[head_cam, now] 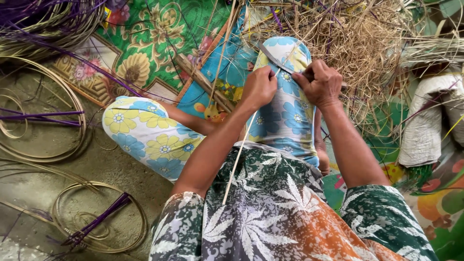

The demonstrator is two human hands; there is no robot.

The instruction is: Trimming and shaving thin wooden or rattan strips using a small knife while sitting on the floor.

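Over my raised knee, left hand pinches the pale cane strip, fingers closed; right hand is fisted round the knife. Risk: the blade sits just beside my left fingertips, so a slip cuts them or snaps the strip.

Both arms extended forward; left grip pinched, right grip fisted.

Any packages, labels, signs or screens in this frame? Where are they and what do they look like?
No labels, signs or screens.
White woven sack: right edge, on the patterned mat, bulging, off-white, green strands under its lower end; the only package-like thing.
Left hand pinches a pale cane strip; right hand grips a knife.
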